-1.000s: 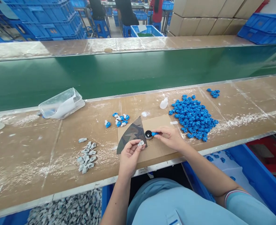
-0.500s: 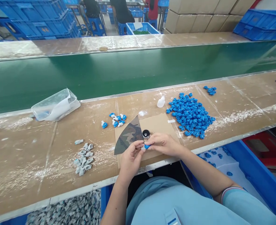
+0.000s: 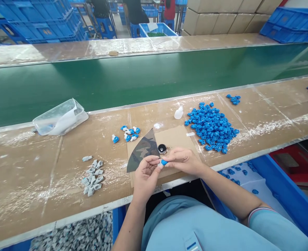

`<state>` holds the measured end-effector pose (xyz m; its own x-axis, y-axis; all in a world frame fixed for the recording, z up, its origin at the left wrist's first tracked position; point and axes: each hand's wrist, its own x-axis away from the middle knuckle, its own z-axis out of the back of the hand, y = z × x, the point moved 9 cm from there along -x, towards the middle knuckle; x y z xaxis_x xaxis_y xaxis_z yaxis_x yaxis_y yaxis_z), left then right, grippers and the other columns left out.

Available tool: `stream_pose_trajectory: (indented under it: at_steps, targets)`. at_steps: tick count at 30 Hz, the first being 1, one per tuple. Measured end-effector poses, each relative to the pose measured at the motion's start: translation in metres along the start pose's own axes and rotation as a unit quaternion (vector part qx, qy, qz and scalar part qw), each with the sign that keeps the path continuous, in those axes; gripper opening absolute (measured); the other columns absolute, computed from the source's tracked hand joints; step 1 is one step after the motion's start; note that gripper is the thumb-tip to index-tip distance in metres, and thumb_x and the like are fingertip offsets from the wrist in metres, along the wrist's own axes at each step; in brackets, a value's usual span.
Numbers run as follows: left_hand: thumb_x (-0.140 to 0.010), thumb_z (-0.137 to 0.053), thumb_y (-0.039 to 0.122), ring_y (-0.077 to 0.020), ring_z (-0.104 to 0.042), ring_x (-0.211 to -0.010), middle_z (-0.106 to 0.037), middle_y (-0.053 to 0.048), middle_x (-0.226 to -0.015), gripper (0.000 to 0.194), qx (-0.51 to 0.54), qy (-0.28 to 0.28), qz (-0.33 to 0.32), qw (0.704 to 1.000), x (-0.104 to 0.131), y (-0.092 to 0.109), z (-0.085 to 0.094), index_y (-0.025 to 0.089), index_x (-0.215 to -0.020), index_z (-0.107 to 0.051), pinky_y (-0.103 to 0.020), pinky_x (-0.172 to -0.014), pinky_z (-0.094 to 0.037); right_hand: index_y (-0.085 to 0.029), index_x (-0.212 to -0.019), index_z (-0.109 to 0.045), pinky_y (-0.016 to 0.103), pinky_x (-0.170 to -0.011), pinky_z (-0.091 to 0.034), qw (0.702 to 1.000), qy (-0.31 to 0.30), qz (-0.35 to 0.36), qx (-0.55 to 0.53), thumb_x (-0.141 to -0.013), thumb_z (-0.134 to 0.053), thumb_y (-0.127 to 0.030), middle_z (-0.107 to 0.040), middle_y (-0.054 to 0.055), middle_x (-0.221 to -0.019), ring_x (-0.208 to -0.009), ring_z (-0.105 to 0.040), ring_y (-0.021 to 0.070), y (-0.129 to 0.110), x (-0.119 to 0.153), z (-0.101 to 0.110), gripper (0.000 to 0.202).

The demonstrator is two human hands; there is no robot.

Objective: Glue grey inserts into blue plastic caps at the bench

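Note:
Over the cardboard pad, my left hand [image 3: 146, 176] pinches a small whitish-grey piece [image 3: 159, 164] between thumb and fingers. My right hand [image 3: 184, 161] grips a small blue plastic piece [image 3: 164, 162] pressed against it; fingers hide how far the two fit together. Just beyond my fingertips sits a small round pot [image 3: 162, 148] with a black top. A camouflage-patterned sheet [image 3: 143, 149] lies left of it. Loose blue pieces [image 3: 211, 127] form a big heap on the right, grey pieces [image 3: 93, 176] a small pile on the left. Several blue-and-white joined pieces [image 3: 130, 131] lie between.
A clear plastic box [image 3: 61, 118] stands at the left by the green conveyor belt [image 3: 143, 76]. A white squeeze bottle [image 3: 178, 113] is near the blue heap. Below the table edge are a blue crate [image 3: 290, 198] and a mass of grey pieces [image 3: 75, 233].
My left fingers have loosened and spread slightly, showing more of the whitish-grey piece. The blue piece has turned a little in my right fingers. The view has shifted slightly.

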<state>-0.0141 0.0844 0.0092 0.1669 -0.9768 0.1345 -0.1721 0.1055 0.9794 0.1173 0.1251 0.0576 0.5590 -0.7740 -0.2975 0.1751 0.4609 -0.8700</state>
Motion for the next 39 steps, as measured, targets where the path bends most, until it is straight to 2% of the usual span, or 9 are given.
stream_pose_trajectory:
  at_steps: [3,6,11,15,20,24,28,32,39]
  targets:
    - [-0.068,-0.074,0.031,-0.0154,-0.067,-0.081,-0.069,-0.004,-0.081,0.032,-0.009,-0.008,0.011,1.0,-0.003,0.0,-0.002,0.018,-0.094,-0.062,-0.028,-0.078,-0.055,-0.023,-0.102,-0.073,0.027,-0.079,-0.055,0.998,-0.011,0.015,0.061,-0.087,-0.061,-0.034,-0.073,0.006,-0.095,-0.088,-0.068,0.0152,-0.005,0.0,0.006,0.021]
    - [-0.066,-0.075,0.035,-0.0163,-0.067,-0.084,-0.069,-0.006,-0.085,0.034,-0.053,0.017,0.006,0.998,-0.011,0.003,0.015,0.018,-0.093,-0.062,-0.03,-0.082,-0.054,-0.024,-0.098,-0.073,0.03,-0.08,-0.052,0.984,0.017,-0.003,0.175,-0.088,-0.059,-0.029,-0.074,0.004,-0.092,-0.086,-0.067,0.0164,-0.002,0.004,0.038,0.017]
    - [-0.059,-0.076,0.037,-0.0172,-0.066,-0.079,-0.067,-0.005,-0.08,0.038,-0.128,0.119,0.019,0.984,-0.036,0.011,0.074,0.017,-0.089,-0.062,-0.032,-0.078,-0.055,-0.022,-0.08,-0.073,0.035,-0.068,-0.048,0.872,0.078,-0.179,0.449,-0.083,-0.06,-0.023,-0.074,0.007,-0.079,-0.075,-0.065,0.0231,0.036,0.034,0.117,0.013]
    - [-0.059,-0.075,0.03,-0.0161,-0.065,-0.073,-0.066,-0.004,-0.077,0.033,-0.144,0.165,0.006,0.976,-0.062,0.024,0.099,0.016,-0.086,-0.061,-0.033,-0.076,-0.055,-0.023,-0.086,-0.073,0.032,-0.061,-0.046,0.831,0.024,-0.232,0.505,-0.078,-0.062,-0.025,-0.073,0.007,-0.08,-0.074,-0.065,0.0235,0.067,0.047,0.127,0.013]
    - [-0.062,-0.071,0.021,-0.0164,-0.066,-0.083,-0.067,-0.006,-0.085,0.029,-0.118,0.204,-0.049,0.971,-0.085,0.036,0.101,0.017,-0.088,-0.058,-0.034,-0.085,-0.052,-0.023,-0.082,-0.07,0.028,-0.056,-0.046,0.845,0.032,-0.229,0.482,-0.073,-0.059,-0.02,-0.069,0.004,-0.078,-0.068,-0.064,0.0198,0.069,0.043,0.119,0.015]
    - [-0.069,-0.063,0.019,-0.0172,-0.066,-0.084,-0.066,-0.009,-0.098,0.026,-0.18,0.223,-0.081,0.955,-0.074,0.041,0.108,0.018,-0.095,-0.059,-0.035,-0.086,-0.051,-0.023,-0.084,-0.07,0.029,-0.055,-0.049,0.902,0.068,-0.182,0.385,-0.075,-0.056,-0.025,-0.063,0.003,-0.069,-0.057,-0.06,0.0169,0.059,0.04,0.119,0.017]
    - [-0.073,-0.055,0.02,-0.024,-0.062,-0.089,-0.063,-0.011,-0.092,0.022,-0.385,0.297,-0.087,0.869,-0.05,0.06,0.142,0.017,-0.094,-0.062,-0.043,-0.088,-0.047,-0.023,-0.085,-0.07,0.031,-0.053,-0.051,0.947,0.109,-0.171,0.251,-0.078,-0.058,-0.046,-0.064,0.005,-0.071,-0.054,-0.058,0.0165,0.06,0.038,0.122,0.028]
    - [-0.072,-0.051,0.016,-0.0315,-0.056,-0.103,-0.062,-0.014,-0.088,0.017,-0.521,0.351,-0.018,0.778,-0.041,0.074,0.189,0.016,-0.084,-0.063,-0.05,-0.095,-0.04,-0.021,-0.088,-0.065,0.03,-0.058,-0.055,0.965,0.148,-0.197,0.092,-0.07,-0.067,-0.058,-0.065,0.005,-0.073,-0.063,-0.063,0.0179,0.062,0.035,0.115,0.041]
    - [-0.067,-0.053,0.017,-0.0333,-0.059,-0.092,-0.056,-0.008,-0.067,0.012,-0.514,0.319,0.025,0.796,-0.054,0.067,0.217,0.022,-0.058,-0.049,-0.051,-0.09,-0.042,-0.018,-0.087,-0.065,0.033,-0.071,-0.059,0.971,0.14,-0.193,-0.027,-0.075,-0.066,-0.055,-0.068,0.007,-0.083,-0.075,-0.066,0.0179,0.051,0.024,0.084,0.038]
